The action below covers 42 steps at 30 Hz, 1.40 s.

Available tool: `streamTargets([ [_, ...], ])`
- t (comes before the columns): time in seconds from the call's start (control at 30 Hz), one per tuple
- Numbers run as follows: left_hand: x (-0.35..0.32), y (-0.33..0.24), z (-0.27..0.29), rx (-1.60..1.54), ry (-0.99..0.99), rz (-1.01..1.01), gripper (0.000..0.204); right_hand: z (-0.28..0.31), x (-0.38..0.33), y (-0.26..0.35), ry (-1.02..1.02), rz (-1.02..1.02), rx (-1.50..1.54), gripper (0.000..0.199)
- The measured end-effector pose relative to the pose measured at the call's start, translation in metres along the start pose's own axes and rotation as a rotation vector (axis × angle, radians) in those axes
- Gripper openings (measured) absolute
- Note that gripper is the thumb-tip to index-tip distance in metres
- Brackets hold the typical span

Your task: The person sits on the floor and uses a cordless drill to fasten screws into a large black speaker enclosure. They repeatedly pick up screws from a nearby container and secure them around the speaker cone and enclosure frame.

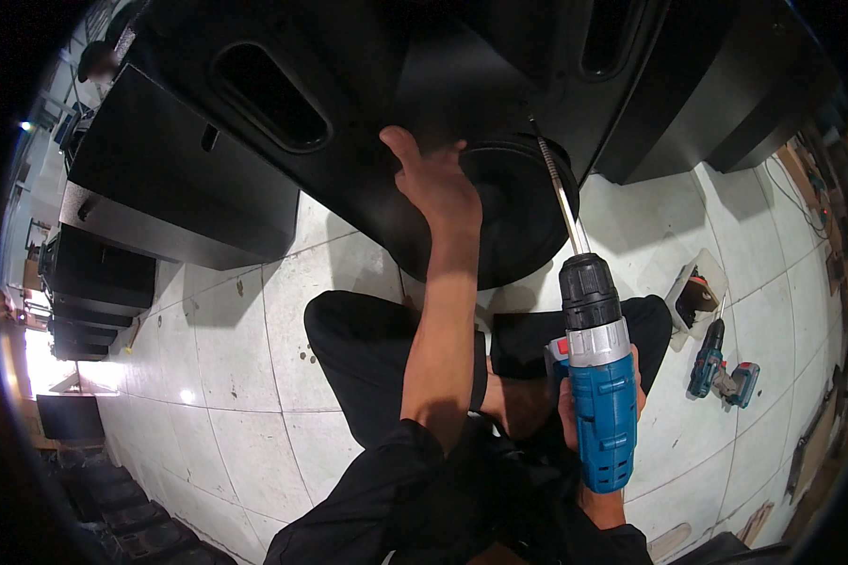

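Observation:
A large black speaker cabinet (367, 104) stands in front of me, with a round black speaker driver (513, 212) low on its face. My left hand (438, 184) rests at the upper left rim of that driver, thumb stretched out and fingers apart; its fingertips are partly in shadow. In my right hand (569, 414) is a blue and black cordless drill (603, 386), which hides most of the fingers. Its long, thin bit (558, 184) points up at the cabinet face, just above the driver's right rim. Whether the tip touches a screw cannot be made out.
More black cabinets stand at the left (179, 179) and right (688, 85). A second cordless drill (721, 367) lies on the pale tiled floor (226, 367) to my right, beside a small whitish container (702, 292) with dark contents. Wooden pieces (824, 405) line the far right.

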<state>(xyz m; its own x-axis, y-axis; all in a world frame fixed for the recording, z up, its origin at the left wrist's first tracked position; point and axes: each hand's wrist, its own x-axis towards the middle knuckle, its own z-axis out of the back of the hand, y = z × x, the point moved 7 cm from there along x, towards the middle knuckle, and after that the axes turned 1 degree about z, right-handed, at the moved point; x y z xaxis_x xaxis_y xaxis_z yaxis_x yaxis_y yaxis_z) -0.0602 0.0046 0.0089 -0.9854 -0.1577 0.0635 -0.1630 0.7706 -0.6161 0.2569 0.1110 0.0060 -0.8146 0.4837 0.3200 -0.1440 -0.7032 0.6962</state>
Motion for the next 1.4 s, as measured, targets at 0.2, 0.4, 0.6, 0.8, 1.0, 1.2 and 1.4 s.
streamTargets([
  [0.2,0.0,0.004,0.002,-0.024,-0.046,0.012,0.07,-0.001,0.003,0.008,-0.022,-0.039,0.066,0.05],
  [0.4,0.001,0.003,0.002,-0.023,-0.031,0.006,0.068,0.0,0.003,0.003,0.004,-0.028,-0.035,0.045],
  [0.6,-0.001,0.004,0.0,-0.037,-0.072,-0.012,0.068,0.0,0.001,0.001,-0.065,-0.154,0.126,0.052],
  [0.8,-0.002,0.001,-0.001,-0.025,-0.058,-0.017,0.07,0.006,0.012,0.013,-0.138,-0.007,0.049,0.054],
  [1.0,-0.004,0.0,-0.006,-0.048,-0.072,-0.022,0.071,0.006,0.019,0.016,-0.087,0.058,0.109,0.058],
  [1.2,-0.001,0.006,0.0,-0.035,-0.036,-0.006,0.075,0.009,0.022,0.019,-0.096,0.05,-0.016,0.065],
  [1.4,0.0,0.008,0.002,-0.025,-0.039,0.029,0.083,0.007,0.027,0.013,-0.058,-0.096,0.156,0.067],
])
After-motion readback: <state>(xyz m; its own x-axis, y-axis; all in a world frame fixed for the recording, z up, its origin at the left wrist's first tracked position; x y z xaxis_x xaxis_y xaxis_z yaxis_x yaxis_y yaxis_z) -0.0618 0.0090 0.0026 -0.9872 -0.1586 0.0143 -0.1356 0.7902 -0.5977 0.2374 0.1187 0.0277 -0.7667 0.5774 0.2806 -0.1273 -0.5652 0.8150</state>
